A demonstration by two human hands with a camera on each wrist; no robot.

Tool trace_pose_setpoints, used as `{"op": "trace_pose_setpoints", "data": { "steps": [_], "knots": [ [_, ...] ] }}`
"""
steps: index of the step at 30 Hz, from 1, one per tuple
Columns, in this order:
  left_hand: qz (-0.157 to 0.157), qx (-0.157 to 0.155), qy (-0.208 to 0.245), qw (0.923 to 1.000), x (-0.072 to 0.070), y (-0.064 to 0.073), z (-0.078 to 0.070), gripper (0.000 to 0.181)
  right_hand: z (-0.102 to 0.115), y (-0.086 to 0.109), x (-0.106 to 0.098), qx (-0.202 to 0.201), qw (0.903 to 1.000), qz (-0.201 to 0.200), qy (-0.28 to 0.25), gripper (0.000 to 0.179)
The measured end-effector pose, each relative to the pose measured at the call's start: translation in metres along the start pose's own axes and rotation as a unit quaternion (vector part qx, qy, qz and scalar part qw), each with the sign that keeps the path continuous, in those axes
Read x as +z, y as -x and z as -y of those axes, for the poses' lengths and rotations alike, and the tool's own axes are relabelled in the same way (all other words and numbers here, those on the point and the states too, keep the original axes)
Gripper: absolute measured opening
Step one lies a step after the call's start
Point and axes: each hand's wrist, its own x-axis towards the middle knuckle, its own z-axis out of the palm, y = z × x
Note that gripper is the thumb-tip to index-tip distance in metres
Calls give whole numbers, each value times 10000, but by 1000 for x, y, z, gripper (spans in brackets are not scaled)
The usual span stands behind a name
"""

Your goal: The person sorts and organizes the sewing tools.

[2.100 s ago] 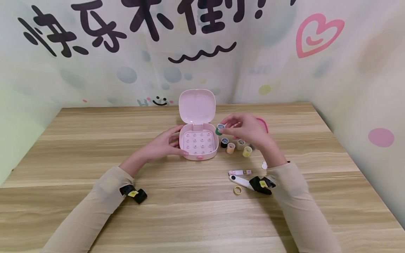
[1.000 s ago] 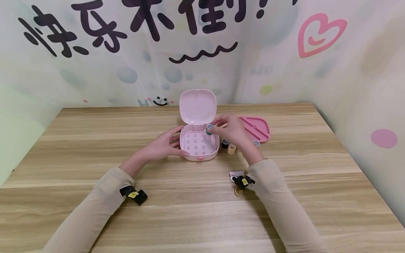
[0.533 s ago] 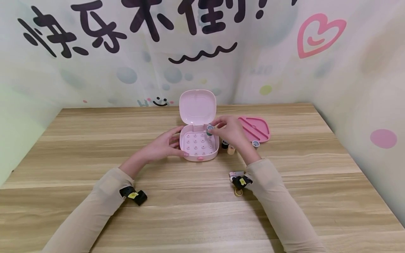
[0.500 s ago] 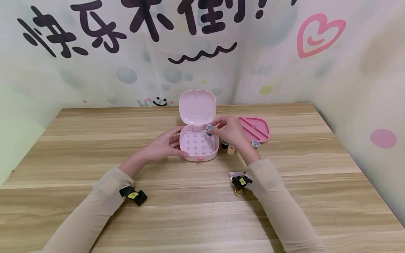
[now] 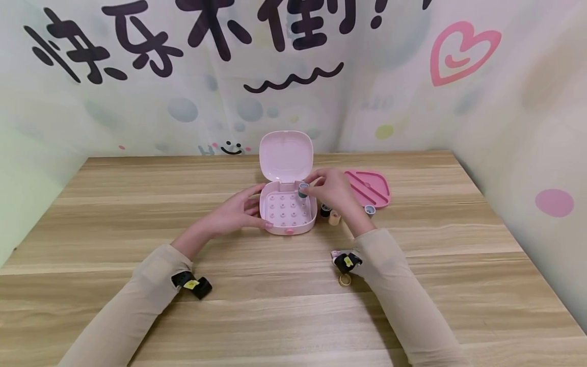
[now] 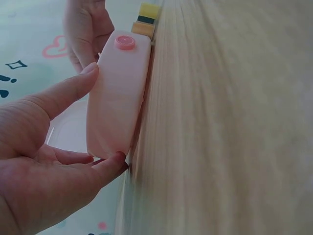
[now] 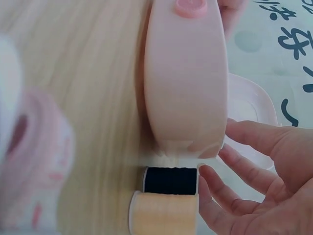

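A light pink sewing box stands with its lid raised, rows of small pegs on its floor. My left hand steadies it from the left; in the left wrist view the thumb lies on the front rim while fingers press the side wall. My right hand pinches a green thread spool at the box's back right corner. Whether the spool sits on a peg is hidden. Just right of the box are a black thread spool and a peach thread spool.
A darker pink divided tray lies at the back right, with a grey-topped spool by its near edge. Near the right wrist are a pale pink-and-white rolled tape, partly covered, and a gold ring. A yellow spool shows beyond the box.
My right hand has carried the green thread spool leftward from beside the box into its back right corner, then stayed there almost still. The left hand keeps its place on the box.
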Motion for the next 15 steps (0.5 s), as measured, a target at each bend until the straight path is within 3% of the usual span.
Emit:
{"op": "trace_pose_setpoints", "data": {
  "steps": [15],
  "knots": [
    [38,-54,-47,10000,0,1,-1,100,2,-2,5,108,9997,-47,219,22]
  ]
}}
